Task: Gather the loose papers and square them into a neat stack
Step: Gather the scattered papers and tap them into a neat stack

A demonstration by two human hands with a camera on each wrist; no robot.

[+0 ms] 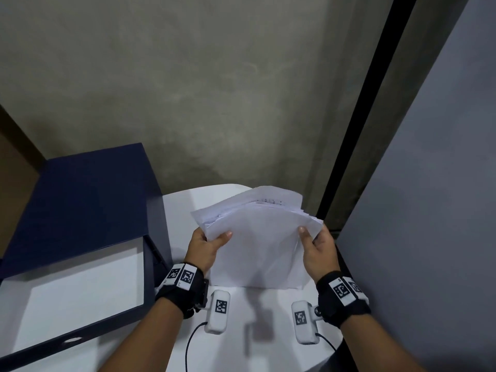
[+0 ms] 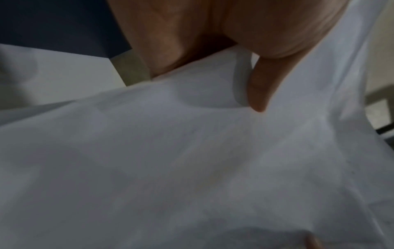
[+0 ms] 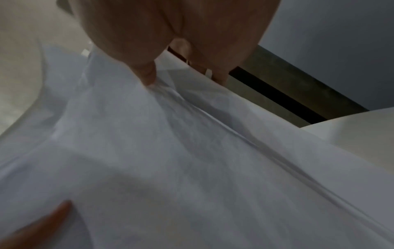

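A bundle of white papers stands on its lower edge on the white table, with its top corners fanned out unevenly. My left hand grips the bundle's left side, thumb on the front sheet. On the opposite side my right hand grips it the same way. In the left wrist view the papers fill the picture under my left hand. The right wrist view shows the sheet edges beneath my right hand.
An open dark blue box with a white inside lies to the left of the papers. A grey wall stands behind the table, and a grey panel with a black strip closes the right side.
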